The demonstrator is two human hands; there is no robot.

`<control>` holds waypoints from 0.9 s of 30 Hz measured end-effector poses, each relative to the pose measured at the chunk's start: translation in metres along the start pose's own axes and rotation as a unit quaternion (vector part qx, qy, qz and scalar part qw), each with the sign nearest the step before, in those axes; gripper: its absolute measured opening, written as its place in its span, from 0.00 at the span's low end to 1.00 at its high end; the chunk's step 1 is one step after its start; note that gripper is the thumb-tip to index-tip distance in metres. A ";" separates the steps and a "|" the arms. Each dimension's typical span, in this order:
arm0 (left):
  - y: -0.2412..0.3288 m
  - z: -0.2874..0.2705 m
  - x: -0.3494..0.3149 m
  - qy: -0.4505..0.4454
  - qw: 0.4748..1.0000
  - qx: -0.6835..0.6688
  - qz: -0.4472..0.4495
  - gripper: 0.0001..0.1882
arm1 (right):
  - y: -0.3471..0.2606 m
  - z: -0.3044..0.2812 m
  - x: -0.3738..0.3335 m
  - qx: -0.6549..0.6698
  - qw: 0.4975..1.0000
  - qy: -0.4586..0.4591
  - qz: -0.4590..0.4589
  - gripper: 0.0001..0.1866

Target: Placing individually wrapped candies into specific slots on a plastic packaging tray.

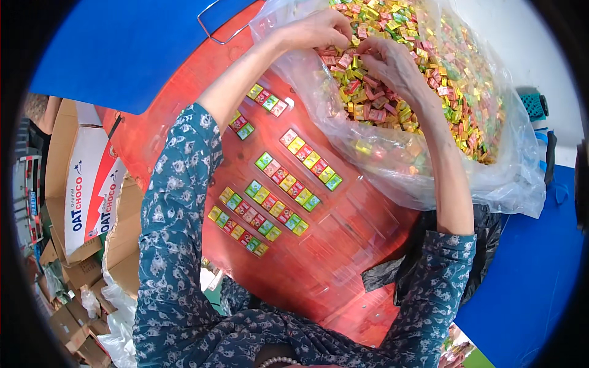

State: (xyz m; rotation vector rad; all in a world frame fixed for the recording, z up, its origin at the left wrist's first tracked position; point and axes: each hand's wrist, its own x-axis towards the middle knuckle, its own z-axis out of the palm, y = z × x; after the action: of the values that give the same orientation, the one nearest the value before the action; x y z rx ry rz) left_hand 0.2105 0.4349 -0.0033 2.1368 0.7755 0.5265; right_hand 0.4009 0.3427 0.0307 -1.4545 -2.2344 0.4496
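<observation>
Where loose, candies [374, 99] beneath fingers [373, 45]

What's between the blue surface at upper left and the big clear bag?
The head view shows red tabletop, the person's left forearm, and a bent metal wire overlapping the blue surface.

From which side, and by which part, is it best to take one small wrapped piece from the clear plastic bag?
Probably pinch a wrapped piece by two opposite sides, coming from above: it is a small block among loose ones, and the clear plastic bag lies open over them.
</observation>
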 end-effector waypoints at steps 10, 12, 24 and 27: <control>0.028 -0.002 -0.017 0.086 0.766 -0.608 -0.189 0.15 | -0.013 0.002 -0.005 -0.190 0.976 -0.060 -0.090 0.11; 0.017 0.000 -0.029 0.048 0.746 -0.650 -0.134 0.17 | -0.018 0.003 -0.009 -0.210 0.974 -0.067 -0.057 0.09; 0.014 -0.005 -0.059 0.126 0.696 -0.696 -0.121 0.23 | -0.027 0.008 0.007 -0.132 0.985 -0.104 -0.041 0.10; 0.018 -0.012 -0.085 0.114 0.723 -0.671 -0.118 0.16 | -0.050 0.002 0.010 -0.091 0.984 -0.145 0.046 0.13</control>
State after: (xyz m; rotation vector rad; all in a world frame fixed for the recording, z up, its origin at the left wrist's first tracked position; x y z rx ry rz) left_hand 0.1485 0.3746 0.0089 0.6028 0.4781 0.8559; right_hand 0.3578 0.3323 0.0551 -1.6827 -2.4976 0.5273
